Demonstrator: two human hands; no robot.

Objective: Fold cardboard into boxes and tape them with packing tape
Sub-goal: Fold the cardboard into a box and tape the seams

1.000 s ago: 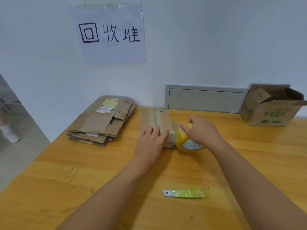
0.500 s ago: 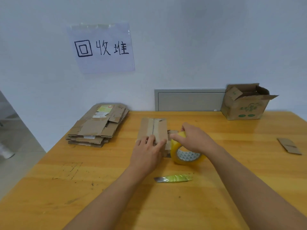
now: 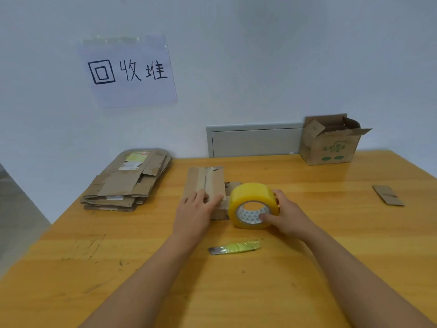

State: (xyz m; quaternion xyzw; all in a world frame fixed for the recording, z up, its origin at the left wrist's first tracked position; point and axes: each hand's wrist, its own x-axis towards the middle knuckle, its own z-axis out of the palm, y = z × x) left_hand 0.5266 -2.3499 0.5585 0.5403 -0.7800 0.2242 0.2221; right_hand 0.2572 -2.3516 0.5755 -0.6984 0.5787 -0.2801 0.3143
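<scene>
A small flat cardboard box (image 3: 205,179) with a tape seam along its top lies mid-table. My left hand (image 3: 197,213) rests flat on its near end, fingers straight. Just to the right, a yellow roll of packing tape (image 3: 251,200) stands on edge, its hole facing me. My right hand (image 3: 287,215) grips the roll from the right, thumb inside the core and fingers over the far side. A green utility knife (image 3: 236,246) lies on the table in front of both hands, blade end pointing left.
A stack of flattened cardboard (image 3: 127,183) sits at the table's left back corner. An open brown box (image 3: 331,140) stands at the back right by the wall. A small cardboard scrap (image 3: 387,195) lies at the right. The wooden table (image 3: 236,292) stretches toward me.
My right hand has turned the tape roll upright beside the box, thumb now in its core. The view has shifted so more of the table's right side shows. The left hand stays on the box.
</scene>
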